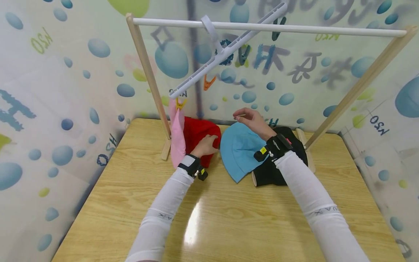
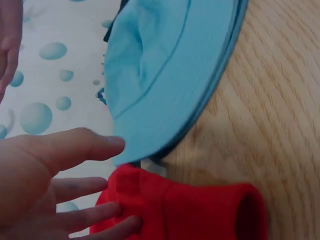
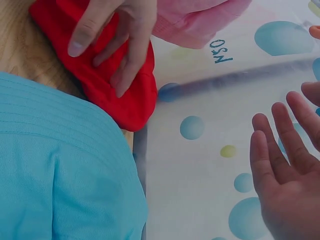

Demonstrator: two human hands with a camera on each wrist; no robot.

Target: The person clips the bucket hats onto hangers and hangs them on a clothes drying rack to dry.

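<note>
My left hand [image 1: 206, 145] rests its spread fingers on a red cloth piece [image 1: 199, 125] lying crumpled at the table's back. The left wrist view shows an opening at one end of the red cloth [image 2: 200, 212]. Right beside it lies a light blue bucket hat [image 1: 240, 149], brim toward the front. Above the hat's back edge, my right hand [image 1: 253, 122] holds nothing, its fingers loosely extended; they also show in the right wrist view. A pink cloth [image 1: 178, 134] hangs from a yellow clip [image 1: 180, 104] on the pale hanger [image 1: 226, 54], left of the red cloth.
The hanger hooks over a white rod [image 1: 311, 30] between wooden posts, tilted and jutting toward me at its left end. An orange clip [image 1: 208, 83] and dark green clips hang from it. Black cloth [image 1: 271, 173] lies partly under the blue hat, near the right post [image 1: 360, 87].
</note>
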